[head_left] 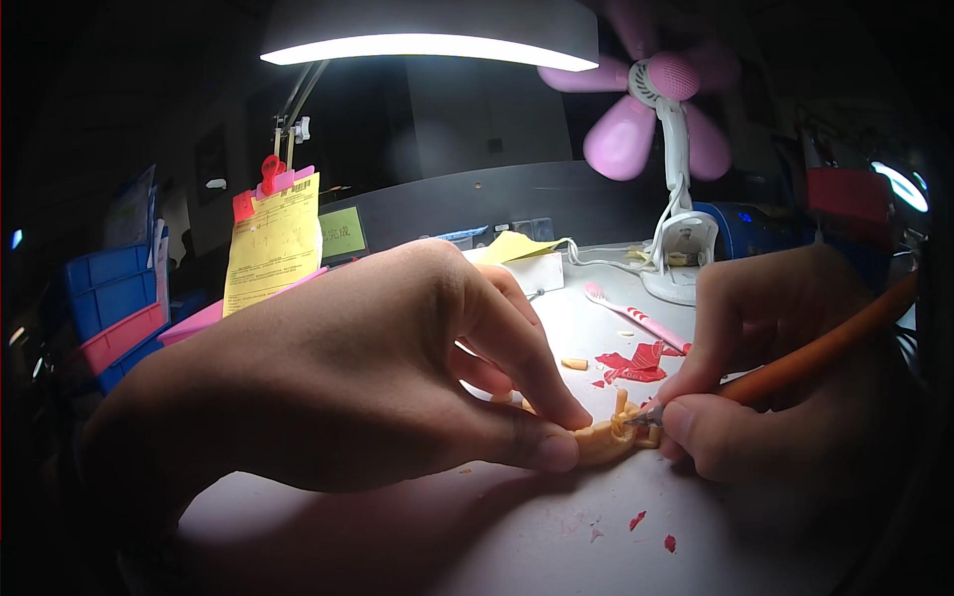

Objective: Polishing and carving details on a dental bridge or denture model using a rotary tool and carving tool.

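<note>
My left hand [378, 377] pinches a small tan plastic part [608, 437] between thumb and forefinger, pressing it against the white tabletop [517, 526]. My right hand [775, 368] grips an orange-handled craft knife [815, 353] like a pen. Its metal tip [646, 417] touches the top of the tan part, right beside my left fingertips. Most of the part is hidden under my fingers.
Red scraps [631, 366] and a tan offcut [573, 364] lie behind the hands, with a pink toothbrush [636, 316] further back. A pink desk fan [664, 109], a lamp [427, 40], a clipped yellow paper [273, 243] and blue and pink bins [109, 308] surround the work area.
</note>
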### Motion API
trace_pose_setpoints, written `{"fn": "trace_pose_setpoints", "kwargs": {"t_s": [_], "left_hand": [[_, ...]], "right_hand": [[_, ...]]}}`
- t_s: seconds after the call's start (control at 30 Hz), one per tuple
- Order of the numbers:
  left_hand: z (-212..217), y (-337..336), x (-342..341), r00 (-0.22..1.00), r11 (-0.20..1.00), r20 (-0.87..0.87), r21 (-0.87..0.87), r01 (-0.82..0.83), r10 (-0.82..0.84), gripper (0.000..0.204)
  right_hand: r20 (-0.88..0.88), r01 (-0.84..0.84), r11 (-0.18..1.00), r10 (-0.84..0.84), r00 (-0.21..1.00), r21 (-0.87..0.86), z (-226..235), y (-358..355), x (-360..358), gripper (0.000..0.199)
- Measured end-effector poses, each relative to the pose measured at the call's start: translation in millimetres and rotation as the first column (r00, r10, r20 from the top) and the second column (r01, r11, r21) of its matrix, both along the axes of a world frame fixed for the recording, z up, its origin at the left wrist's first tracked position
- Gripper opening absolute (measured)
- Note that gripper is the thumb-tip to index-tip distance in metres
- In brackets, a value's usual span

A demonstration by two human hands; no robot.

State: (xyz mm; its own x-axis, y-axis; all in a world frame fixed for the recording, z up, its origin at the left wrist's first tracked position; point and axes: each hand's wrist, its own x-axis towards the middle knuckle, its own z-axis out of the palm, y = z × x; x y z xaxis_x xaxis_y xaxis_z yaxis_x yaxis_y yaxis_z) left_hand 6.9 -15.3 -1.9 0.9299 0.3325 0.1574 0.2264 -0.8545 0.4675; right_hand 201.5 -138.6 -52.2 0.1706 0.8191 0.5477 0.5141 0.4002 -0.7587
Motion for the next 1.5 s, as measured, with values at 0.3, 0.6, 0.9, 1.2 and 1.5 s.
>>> {"fn": "trace_pose_setpoints", "kwargs": {"t_s": [0.3,0.6,0.9,1.2,1.5], "left_hand": [[-4,2,4,1.000,0.999,-0.004,0.040,-0.030,0.030,0.026],[-3,1,7,0.988,0.986,-0.031,-0.062,-0.155,0.154,0.027],[-2,0,7,0.988,0.987,-0.029,-0.055,-0.151,0.150,0.026],[-7,8,3,0.999,0.999,0.020,0.032,-0.039,0.038,0.024],[2,-1,1,1.000,1.000,-0.003,0.018,0.005,-0.004,0.025]], "right_hand": [[0.127,0.124,0.985,-0.140,0.982,0.123,-10,-3,-1,0.040],[0.237,0.074,0.997,-0.078,0.968,0.027,1,-9,2,0.026],[-0.037,-0.020,0.981,0.013,0.999,-0.192,7,-3,10,0.019],[-0.113,-0.142,0.979,0.126,0.986,-0.150,-1,11,19,0.018],[0.147,0.158,0.981,-0.141,0.979,-0.114,7,-5,0,0.021]]}}
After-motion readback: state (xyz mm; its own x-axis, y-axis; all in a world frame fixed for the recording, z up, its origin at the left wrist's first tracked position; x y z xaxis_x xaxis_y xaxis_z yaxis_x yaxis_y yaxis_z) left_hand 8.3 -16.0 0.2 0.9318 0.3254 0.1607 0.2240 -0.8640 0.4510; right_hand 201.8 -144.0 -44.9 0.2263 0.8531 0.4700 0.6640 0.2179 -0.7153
